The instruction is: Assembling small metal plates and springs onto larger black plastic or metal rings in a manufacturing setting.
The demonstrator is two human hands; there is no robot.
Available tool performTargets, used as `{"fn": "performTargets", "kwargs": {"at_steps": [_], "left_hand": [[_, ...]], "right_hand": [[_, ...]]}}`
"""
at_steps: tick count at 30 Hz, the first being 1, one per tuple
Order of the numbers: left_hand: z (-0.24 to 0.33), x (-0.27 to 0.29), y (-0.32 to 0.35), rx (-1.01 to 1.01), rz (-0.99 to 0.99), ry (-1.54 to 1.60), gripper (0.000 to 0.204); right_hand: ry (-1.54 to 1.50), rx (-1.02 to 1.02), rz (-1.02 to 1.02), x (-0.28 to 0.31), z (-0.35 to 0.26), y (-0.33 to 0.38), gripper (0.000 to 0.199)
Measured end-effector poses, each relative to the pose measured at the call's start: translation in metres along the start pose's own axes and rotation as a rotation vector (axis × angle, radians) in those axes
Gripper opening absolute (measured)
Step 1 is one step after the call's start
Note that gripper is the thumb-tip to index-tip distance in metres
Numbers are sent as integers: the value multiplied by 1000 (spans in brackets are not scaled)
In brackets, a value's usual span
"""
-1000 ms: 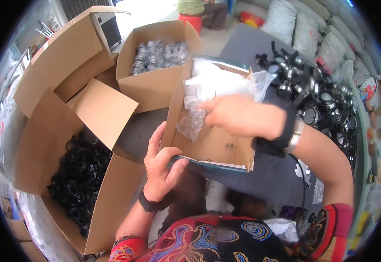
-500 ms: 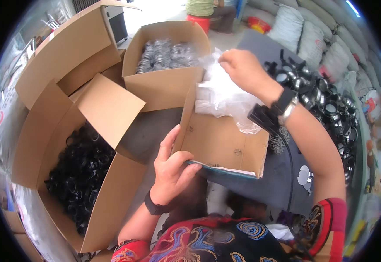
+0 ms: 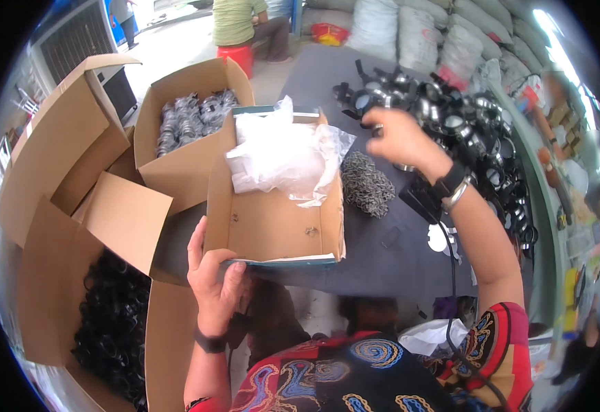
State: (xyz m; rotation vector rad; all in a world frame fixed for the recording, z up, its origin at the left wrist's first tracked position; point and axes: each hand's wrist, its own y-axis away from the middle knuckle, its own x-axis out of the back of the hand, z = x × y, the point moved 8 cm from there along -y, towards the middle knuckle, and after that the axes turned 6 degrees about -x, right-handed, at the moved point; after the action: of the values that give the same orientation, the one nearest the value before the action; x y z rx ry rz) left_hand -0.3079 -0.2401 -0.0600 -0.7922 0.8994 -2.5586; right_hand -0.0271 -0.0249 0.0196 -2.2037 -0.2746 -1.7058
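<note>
The left hand gripped the near edge of one small box, fingers curled around it. One white bag lay at the box's 12 o'clock end. The right hand hovered at 2 o'clock over a heap of rings, fingers loosely bent, blurred; whether it held any I could not tell. Three large cartons stood at 9 to 11 o'clock.
</note>
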Motion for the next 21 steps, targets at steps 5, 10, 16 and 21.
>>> {"fn": "performTargets", "kwargs": {"at_steps": [5,10,16,21], "left_hand": [[5,-7,-2,-25,-21,-22,12],[7,-5,0,-11,-19,-25,9],[9,-4,0,0,-21,-39,8],[9,-3,-2,-10,-28,-44,8]], "right_hand": [[31,-146,-371,-76,30,55,116],[29,-190,-462,-104,32,47,109],[47,-172,-340,-104,25,38,81],[-17,-149,-156,-95,39,41,67]]}}
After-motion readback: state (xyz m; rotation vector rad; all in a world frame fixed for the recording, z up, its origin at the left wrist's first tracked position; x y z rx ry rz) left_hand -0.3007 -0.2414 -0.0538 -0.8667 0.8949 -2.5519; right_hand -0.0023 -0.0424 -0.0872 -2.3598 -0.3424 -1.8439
